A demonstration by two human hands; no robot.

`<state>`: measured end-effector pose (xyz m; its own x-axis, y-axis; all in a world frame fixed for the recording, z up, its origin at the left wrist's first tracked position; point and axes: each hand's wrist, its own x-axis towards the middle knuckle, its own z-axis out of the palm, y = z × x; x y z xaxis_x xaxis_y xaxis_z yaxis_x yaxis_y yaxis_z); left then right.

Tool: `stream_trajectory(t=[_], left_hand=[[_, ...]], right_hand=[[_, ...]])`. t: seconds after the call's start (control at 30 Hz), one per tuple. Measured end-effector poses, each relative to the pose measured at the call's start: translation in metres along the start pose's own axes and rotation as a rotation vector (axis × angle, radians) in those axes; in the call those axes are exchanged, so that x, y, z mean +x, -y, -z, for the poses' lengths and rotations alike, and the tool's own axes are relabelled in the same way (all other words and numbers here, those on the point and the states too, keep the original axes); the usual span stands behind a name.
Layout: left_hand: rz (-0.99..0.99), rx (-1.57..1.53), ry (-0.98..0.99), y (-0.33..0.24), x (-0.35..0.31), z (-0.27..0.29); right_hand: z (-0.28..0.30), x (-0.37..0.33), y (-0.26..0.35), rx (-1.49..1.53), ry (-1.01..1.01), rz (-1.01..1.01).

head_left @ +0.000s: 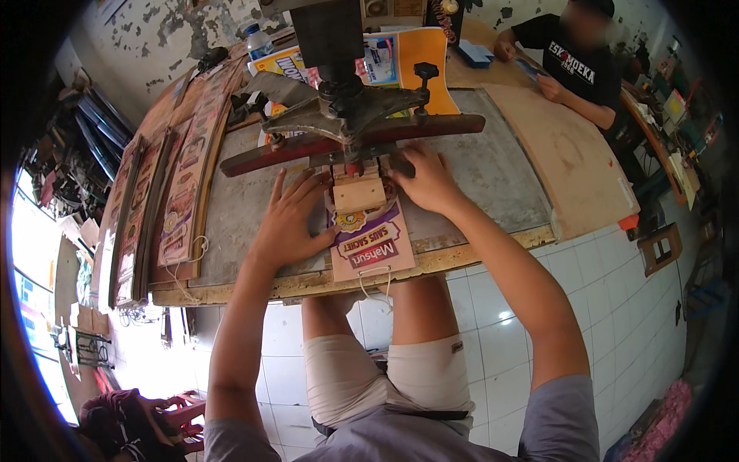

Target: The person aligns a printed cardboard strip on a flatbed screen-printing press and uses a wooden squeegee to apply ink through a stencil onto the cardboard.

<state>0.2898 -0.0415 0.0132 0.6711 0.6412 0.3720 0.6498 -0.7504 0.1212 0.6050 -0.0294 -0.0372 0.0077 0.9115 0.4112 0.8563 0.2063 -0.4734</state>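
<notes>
Beneath a press head [346, 115] with a long reddish-brown crossbar [454, 127], a printed purple-and-pink card board [373, 250] lies at the table's near edge. A white string loop [376, 289] hangs from its near end. A small wooden block [359, 196] rests on its far part. My left hand [289, 219] is spread flat at the board's left side, thumb on its edge, fingertips beside the block. The thumb and fingers of my right hand [425, 181] close about the end of a dark bar [401, 163] under the crossbar; some fingertips are hidden.
Long printed boards [188, 185] lie on the left of the grey worktop [477, 192]. Printed sheets [423, 61] and a water bottle [258, 40] stand behind the press. At the far right a person [577, 69] handles a blue item. A wooden panel [558, 146] covers the table's right side.
</notes>
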Motion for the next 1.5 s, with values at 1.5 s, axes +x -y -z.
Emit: stream_trajectory(t=[1.5], left_hand=[[0.028,-0.044,0.028,0.002,0.001,-0.001]], right_hand=[[-0.027,0.045,0.008,-0.027,0.033,-0.188]])
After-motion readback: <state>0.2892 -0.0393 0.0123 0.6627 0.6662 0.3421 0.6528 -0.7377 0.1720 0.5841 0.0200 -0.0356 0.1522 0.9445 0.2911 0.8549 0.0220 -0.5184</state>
